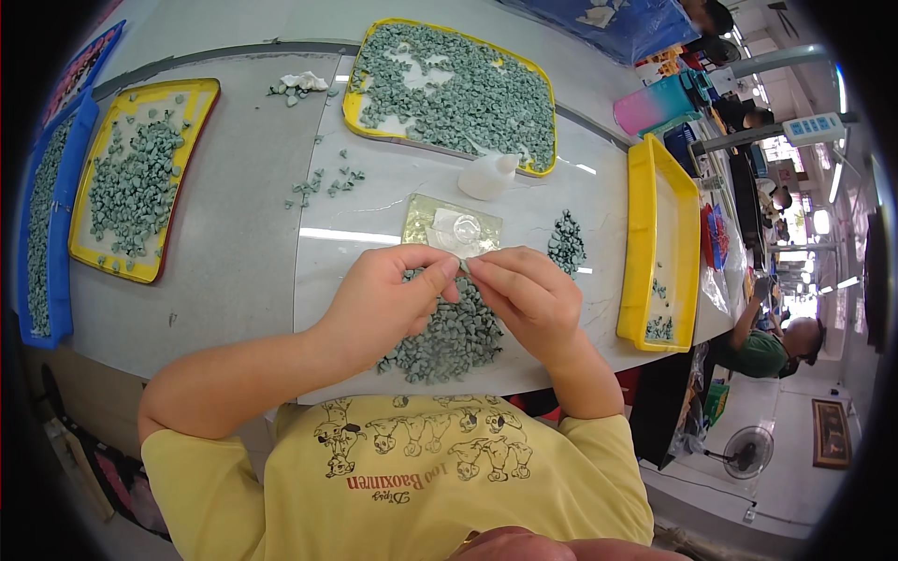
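My left hand (pixel 393 292) and my right hand (pixel 531 294) meet over the table, fingertips pinched together on a small grey-green piece (pixel 464 266). Its exact shape is mostly hidden by the fingers. Below the hands, close to my body, lies a heap of similar grey-green pieces (pixel 444 346). Just beyond the fingertips is a flat greenish block (pixel 424 213) with a whitish sheet and a round clear dish (pixel 465 226) on it. Behind that leans a white squeeze bottle (pixel 486 178) with a pointed nozzle. A small pile of darker pieces (pixel 566 245) sits right of my right hand.
A yellow-rimmed tray (pixel 354 105) full of pieces stands at the back. Another yellow tray (pixel 154 271) and a blue bin (pixel 58 323) are left. A deep yellow tray (pixel 640 234) and a pink-blue bottle (pixel 650 105) stand right. A person (pixel 762 351) works beyond.
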Motion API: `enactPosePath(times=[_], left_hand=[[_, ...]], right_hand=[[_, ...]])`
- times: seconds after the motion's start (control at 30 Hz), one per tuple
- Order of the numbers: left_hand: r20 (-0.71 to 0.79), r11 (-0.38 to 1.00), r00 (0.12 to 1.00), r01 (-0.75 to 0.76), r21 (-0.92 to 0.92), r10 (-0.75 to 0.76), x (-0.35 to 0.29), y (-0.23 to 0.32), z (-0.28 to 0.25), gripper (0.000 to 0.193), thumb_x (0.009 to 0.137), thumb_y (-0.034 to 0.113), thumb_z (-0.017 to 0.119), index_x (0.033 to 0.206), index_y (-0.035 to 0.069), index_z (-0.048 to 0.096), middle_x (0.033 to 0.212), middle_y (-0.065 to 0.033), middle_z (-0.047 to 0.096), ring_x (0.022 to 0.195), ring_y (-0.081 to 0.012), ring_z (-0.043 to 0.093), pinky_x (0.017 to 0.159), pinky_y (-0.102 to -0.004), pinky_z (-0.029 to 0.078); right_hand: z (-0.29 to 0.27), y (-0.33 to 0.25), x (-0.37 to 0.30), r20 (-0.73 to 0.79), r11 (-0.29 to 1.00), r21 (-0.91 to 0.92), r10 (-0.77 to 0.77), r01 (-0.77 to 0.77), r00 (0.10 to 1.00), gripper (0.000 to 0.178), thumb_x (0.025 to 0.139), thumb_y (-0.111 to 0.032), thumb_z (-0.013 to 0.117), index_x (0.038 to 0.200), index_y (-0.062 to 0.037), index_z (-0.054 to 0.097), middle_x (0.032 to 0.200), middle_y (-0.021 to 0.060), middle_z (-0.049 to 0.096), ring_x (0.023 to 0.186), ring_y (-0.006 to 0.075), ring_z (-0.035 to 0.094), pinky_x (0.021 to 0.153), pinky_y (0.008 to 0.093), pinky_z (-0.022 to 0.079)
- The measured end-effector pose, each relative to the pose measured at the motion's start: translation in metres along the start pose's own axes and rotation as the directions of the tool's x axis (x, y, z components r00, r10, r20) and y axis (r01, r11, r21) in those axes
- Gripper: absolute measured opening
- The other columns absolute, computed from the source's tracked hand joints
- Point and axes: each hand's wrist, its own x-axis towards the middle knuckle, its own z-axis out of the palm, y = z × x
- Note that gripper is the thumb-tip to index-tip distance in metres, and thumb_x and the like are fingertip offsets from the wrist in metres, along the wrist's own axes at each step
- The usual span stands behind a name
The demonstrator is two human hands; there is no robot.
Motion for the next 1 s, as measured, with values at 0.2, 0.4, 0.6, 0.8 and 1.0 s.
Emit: enactPosePath(times=[0.2,0.4,0.6,0.8,1.0], left_hand=[[0.044,0.999,0.999,-0.031,0.020,0.030,0.000,-0.001,-0.004,0.016,0.093,0.014,0.049,0.098,0.000,0.054,0.080,-0.0030,0.055,0.051,-0.0031,0.034,0.044,-0.0182,0.028],[-0.039,0.999,0.999,0.022,-0.032,-0.023,0.001,0.002,-0.011,0.015,0.092,0.012,0.050,0.101,0.000,0.053,0.084,-0.0056,0.056,0.051,-0.0037,0.034,0.043,-0.0185,0.028],[-0.015,0.996,1.000,0.013,-0.091,-0.015,0.002,0.001,-0.017,0.018,0.091,0.012,0.052,0.104,0.000,0.053,0.086,-0.0060,0.056,0.051,-0.0036,0.033,0.044,-0.0190,0.026],[-0.023,0.992,0.999,-0.030,-0.121,0.027,-0.001,0.002,-0.019,0.016,0.092,0.012,0.051,0.102,0.001,0.052,0.084,-0.0051,0.055,0.051,-0.0031,0.032,0.044,-0.0190,0.026],[0.024,0.985,1.000,0.006,-0.174,-0.002,-0.003,0.004,-0.022,0.013,0.093,0.017,0.048,0.090,0.004,0.048,0.077,-0.0018,0.052,0.052,-0.0036,0.032,0.045,-0.0189,0.029]], right_hand=[[0.003,0.013,-0.001,-0.017,0.992,-0.081,-0.096,0.094,0.995,0.026,0.060,0.007,0.070,0.085,0.0021,0.063,0.081,0.0105,0.062,0.069,0.0232,0.061,0.057,0.0285,0.049],[0.007,0.032,-0.002,0.027,0.957,-0.259,-0.130,0.132,0.991,0.029,0.060,0.007,0.069,0.088,0.0029,0.062,0.082,0.0111,0.062,0.071,0.0237,0.061,0.058,0.0303,0.049],[0.012,0.035,-0.003,0.080,0.928,-0.334,-0.149,0.167,0.986,0.029,0.060,0.003,0.068,0.088,0.0026,0.061,0.085,0.0111,0.061,0.073,0.0247,0.061,0.060,0.0317,0.050],[0.017,0.032,0.000,0.090,0.930,-0.333,-0.134,0.157,0.987,0.030,0.059,0.005,0.069,0.087,0.0025,0.062,0.084,0.0106,0.061,0.073,0.0242,0.061,0.059,0.0303,0.050],[0.018,0.023,-0.002,-0.102,0.991,-0.099,0.082,-0.092,0.991,0.022,0.065,0.012,0.067,0.085,0.0026,0.062,0.084,0.0101,0.063,0.072,0.0182,0.061,0.060,0.0261,0.049]])
